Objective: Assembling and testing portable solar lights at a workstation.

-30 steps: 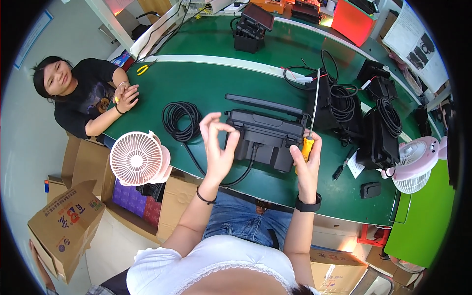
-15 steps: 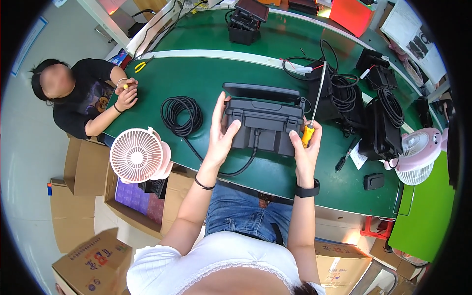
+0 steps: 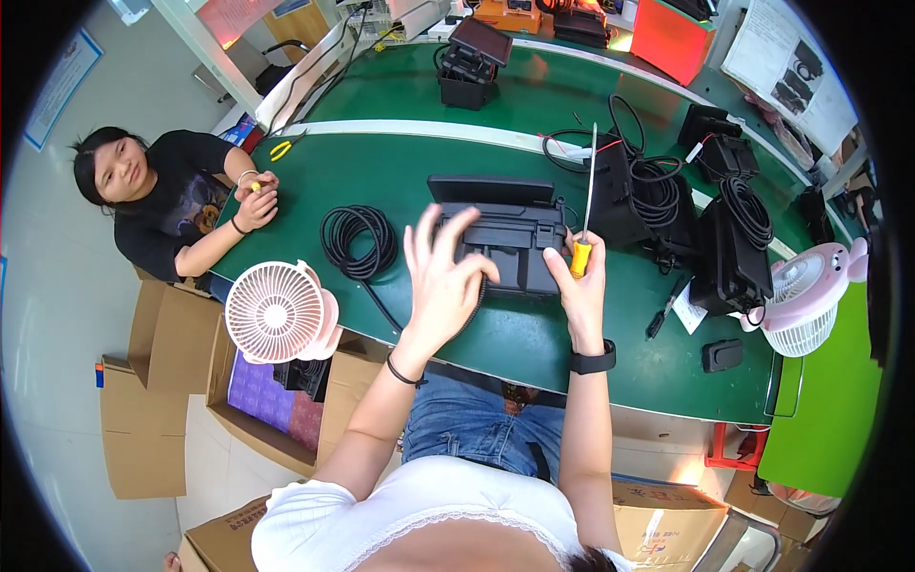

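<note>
Both hands are at one black case (image 3: 515, 250), which stands on the green tabletop (image 3: 438, 157) directly in front of the person, its flat panel at the far side. The left hand (image 3: 441, 276) has its fingers spread over the case's left part; I cannot tell if it touches. The right hand (image 3: 583, 286) grips the yellow handle of one screwdriver (image 3: 581, 255), shaft pointing away, and its thumb is at the case's right edge.

To the left lies one coil of black cable (image 3: 357, 241), and farther one pair of yellow pliers (image 3: 280, 151). There are two fans: a pale pink fan (image 3: 276, 313) at left and a pink fan with ears (image 3: 805, 286) at right.

Below the first fan, an opened carton (image 3: 250, 431) contains purple and dark red flat pieces (image 3: 257, 393) and some black parts (image 3: 303, 378). A lower right carton (image 3: 653, 534) bears printed marks; a hanging sheet (image 3: 762, 48) has text too small to read.
</note>
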Action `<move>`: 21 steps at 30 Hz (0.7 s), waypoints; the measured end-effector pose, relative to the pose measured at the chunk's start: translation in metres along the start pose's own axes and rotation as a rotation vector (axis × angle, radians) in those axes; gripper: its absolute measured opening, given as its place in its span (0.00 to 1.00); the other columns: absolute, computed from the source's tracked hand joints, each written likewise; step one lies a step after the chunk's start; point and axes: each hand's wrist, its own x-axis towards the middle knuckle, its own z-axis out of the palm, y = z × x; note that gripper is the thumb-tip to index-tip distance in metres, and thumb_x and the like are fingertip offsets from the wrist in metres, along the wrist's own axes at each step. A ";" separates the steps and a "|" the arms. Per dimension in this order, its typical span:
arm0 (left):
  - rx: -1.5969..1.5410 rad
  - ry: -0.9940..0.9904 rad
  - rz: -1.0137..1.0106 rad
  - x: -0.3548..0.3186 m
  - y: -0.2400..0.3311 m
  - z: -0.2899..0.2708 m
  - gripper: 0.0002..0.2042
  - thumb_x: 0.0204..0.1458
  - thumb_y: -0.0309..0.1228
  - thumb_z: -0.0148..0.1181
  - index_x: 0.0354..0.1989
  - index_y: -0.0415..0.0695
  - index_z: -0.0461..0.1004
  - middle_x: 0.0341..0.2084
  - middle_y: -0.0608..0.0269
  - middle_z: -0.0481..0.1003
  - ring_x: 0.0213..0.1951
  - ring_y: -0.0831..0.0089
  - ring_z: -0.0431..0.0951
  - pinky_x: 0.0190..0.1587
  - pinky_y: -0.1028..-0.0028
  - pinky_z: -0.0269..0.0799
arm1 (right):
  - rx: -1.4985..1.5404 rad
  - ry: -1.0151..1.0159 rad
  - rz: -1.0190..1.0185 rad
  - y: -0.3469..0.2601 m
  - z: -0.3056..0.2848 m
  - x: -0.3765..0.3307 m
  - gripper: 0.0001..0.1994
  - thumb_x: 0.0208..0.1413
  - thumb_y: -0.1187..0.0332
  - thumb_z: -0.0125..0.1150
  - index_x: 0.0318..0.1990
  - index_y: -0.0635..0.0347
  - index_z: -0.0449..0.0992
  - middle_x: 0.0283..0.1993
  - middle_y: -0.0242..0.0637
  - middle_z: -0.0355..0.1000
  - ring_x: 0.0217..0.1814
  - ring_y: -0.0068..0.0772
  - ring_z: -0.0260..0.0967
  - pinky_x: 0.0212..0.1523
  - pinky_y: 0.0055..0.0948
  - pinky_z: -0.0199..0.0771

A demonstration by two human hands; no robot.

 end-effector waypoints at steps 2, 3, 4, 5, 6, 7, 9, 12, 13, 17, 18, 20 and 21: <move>0.040 -0.074 0.063 0.000 -0.003 0.001 0.08 0.44 0.21 0.62 0.23 0.54 0.76 0.58 0.71 0.70 0.68 0.55 0.57 0.67 0.37 0.42 | 0.012 -0.046 -0.024 0.000 0.003 0.005 0.26 0.51 0.66 0.73 0.52 0.58 0.64 0.55 0.38 0.73 0.50 0.23 0.66 0.53 0.27 0.70; 0.045 -0.072 0.063 0.000 -0.005 0.000 0.08 0.44 0.21 0.62 0.23 0.54 0.76 0.58 0.71 0.70 0.68 0.55 0.57 0.67 0.37 0.42 | 0.016 -0.049 -0.025 0.001 0.003 0.007 0.26 0.51 0.66 0.73 0.52 0.58 0.64 0.55 0.38 0.73 0.50 0.23 0.66 0.53 0.27 0.70; 0.011 -0.087 0.060 0.003 -0.006 -0.002 0.07 0.45 0.22 0.61 0.24 0.53 0.77 0.58 0.71 0.70 0.68 0.54 0.58 0.67 0.38 0.43 | 0.001 -0.062 -0.026 0.003 0.003 0.008 0.26 0.51 0.66 0.74 0.52 0.58 0.64 0.55 0.38 0.73 0.49 0.23 0.67 0.53 0.27 0.70; -0.022 -0.103 0.057 0.007 -0.007 -0.005 0.07 0.46 0.23 0.60 0.26 0.53 0.77 0.58 0.70 0.71 0.68 0.53 0.58 0.67 0.40 0.44 | -0.014 -0.076 -0.027 0.004 0.002 0.009 0.26 0.50 0.66 0.74 0.52 0.58 0.64 0.55 0.38 0.73 0.49 0.23 0.67 0.53 0.27 0.70; -0.060 -0.107 0.064 0.015 -0.008 -0.007 0.05 0.48 0.27 0.62 0.33 0.53 0.77 0.60 0.65 0.69 0.68 0.51 0.58 0.67 0.39 0.45 | -0.015 -0.074 -0.027 0.005 0.002 0.010 0.26 0.50 0.66 0.74 0.52 0.58 0.64 0.55 0.38 0.73 0.49 0.23 0.67 0.53 0.27 0.70; -0.059 -0.133 0.073 0.025 -0.007 -0.013 0.11 0.48 0.31 0.64 0.41 0.52 0.75 0.62 0.61 0.67 0.68 0.51 0.57 0.68 0.41 0.45 | -0.003 -0.080 -0.039 0.006 0.003 0.011 0.27 0.50 0.66 0.74 0.52 0.59 0.63 0.55 0.39 0.74 0.49 0.23 0.67 0.53 0.27 0.70; -0.030 -0.219 0.118 0.040 -0.013 -0.014 0.22 0.46 0.36 0.68 0.52 0.52 0.73 0.62 0.61 0.66 0.69 0.54 0.57 0.69 0.47 0.47 | 0.007 -0.091 -0.050 0.005 0.004 0.010 0.27 0.50 0.66 0.74 0.53 0.59 0.63 0.55 0.40 0.74 0.48 0.23 0.68 0.53 0.28 0.71; -0.040 -0.312 0.154 0.061 -0.021 -0.003 0.28 0.45 0.39 0.68 0.58 0.51 0.71 0.57 0.59 0.71 0.62 0.57 0.66 0.65 0.55 0.60 | -0.052 -0.059 -0.096 -0.001 0.005 0.005 0.24 0.52 0.65 0.72 0.51 0.60 0.65 0.55 0.41 0.74 0.46 0.24 0.69 0.50 0.27 0.72; -0.078 -0.370 0.120 0.066 -0.022 -0.001 0.28 0.45 0.39 0.68 0.57 0.51 0.72 0.54 0.59 0.74 0.59 0.57 0.70 0.62 0.58 0.64 | -0.139 0.010 -0.137 -0.006 0.005 0.001 0.22 0.54 0.65 0.71 0.51 0.61 0.66 0.55 0.40 0.74 0.45 0.24 0.70 0.49 0.27 0.73; 0.083 -0.185 0.171 0.070 -0.034 0.011 0.24 0.47 0.42 0.66 0.54 0.50 0.74 0.49 0.59 0.77 0.51 0.57 0.77 0.54 0.61 0.73 | -0.282 0.114 -0.137 -0.035 -0.005 -0.034 0.14 0.62 0.68 0.60 0.53 0.61 0.69 0.50 0.36 0.76 0.39 0.24 0.71 0.41 0.25 0.73; 0.096 -0.154 0.113 0.071 -0.038 0.010 0.23 0.48 0.44 0.65 0.52 0.49 0.76 0.49 0.59 0.77 0.50 0.58 0.77 0.53 0.62 0.74 | -0.229 0.068 -0.091 -0.046 -0.008 -0.045 0.12 0.65 0.69 0.55 0.54 0.61 0.69 0.46 0.35 0.78 0.36 0.23 0.71 0.37 0.25 0.72; 0.118 -0.066 0.030 0.071 -0.045 0.012 0.20 0.50 0.45 0.65 0.49 0.49 0.78 0.48 0.59 0.78 0.50 0.58 0.78 0.52 0.63 0.74 | -0.347 -0.033 -0.045 -0.063 -0.019 -0.067 0.13 0.66 0.70 0.53 0.56 0.60 0.69 0.43 0.35 0.79 0.32 0.24 0.71 0.33 0.25 0.72; 0.126 -0.035 0.009 0.071 -0.046 0.012 0.18 0.53 0.44 0.62 0.47 0.47 0.80 0.47 0.59 0.79 0.50 0.58 0.78 0.52 0.63 0.74 | -0.495 -0.047 -0.088 -0.063 -0.023 -0.077 0.13 0.65 0.70 0.54 0.55 0.58 0.71 0.40 0.40 0.79 0.31 0.32 0.75 0.32 0.29 0.73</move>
